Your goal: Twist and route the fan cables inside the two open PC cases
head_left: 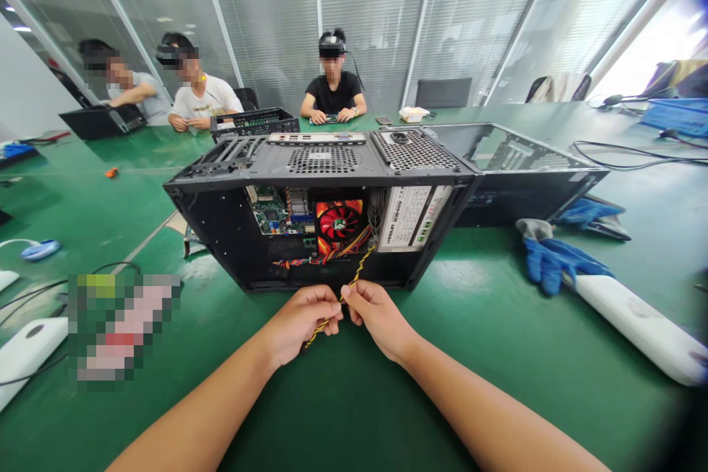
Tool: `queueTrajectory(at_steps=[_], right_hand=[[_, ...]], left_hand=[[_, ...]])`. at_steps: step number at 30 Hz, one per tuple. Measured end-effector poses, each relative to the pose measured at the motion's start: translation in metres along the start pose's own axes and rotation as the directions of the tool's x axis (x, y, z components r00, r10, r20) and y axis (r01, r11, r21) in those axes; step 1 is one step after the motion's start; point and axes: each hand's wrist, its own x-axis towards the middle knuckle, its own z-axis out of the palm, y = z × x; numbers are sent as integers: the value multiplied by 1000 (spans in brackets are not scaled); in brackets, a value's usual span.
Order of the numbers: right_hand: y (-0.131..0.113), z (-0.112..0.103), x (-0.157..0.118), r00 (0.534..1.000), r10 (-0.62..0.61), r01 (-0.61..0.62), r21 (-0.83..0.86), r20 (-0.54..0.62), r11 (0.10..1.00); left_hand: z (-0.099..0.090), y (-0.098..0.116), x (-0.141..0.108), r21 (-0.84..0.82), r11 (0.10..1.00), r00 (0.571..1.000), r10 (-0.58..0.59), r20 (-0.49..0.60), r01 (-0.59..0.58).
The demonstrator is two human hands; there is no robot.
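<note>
A yellow-and-black twisted cable (363, 263) comes out of the open side of a black computer case (210, 217). My left hand (310, 313) pinches its lower stretch, where a dark end hangs below the fingers. Just to the right, my right hand (369, 306) grips the same cable a little higher, thumb and fingers closed. Inside the case sit a red cooling fan (337, 225), a green motherboard (271, 212), a labelled power supply (412, 217) and a bundle of coloured wires (315, 261).
Right of the case lie a black side panel (531, 195), blue-grey gloves (558, 258) and a long white object (636, 317). Cables and a blue-white oval object (41, 249) are on the left. Three people sit across the green table (476, 354), one with a circuit board (330, 119).
</note>
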Motion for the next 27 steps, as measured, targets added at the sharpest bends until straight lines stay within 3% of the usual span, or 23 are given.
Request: queueTrajectory(at_steps=[8,27], right_hand=[[2,-3,0,1000,2,-2,-80,5,997],[5,-3,1,1000,11,-10,-60,25,998]], left_hand=[[-1,-1,0,-4,1000,1000,-18,10,18],[-2,-1,1,-16,998,998,-54,31,55]])
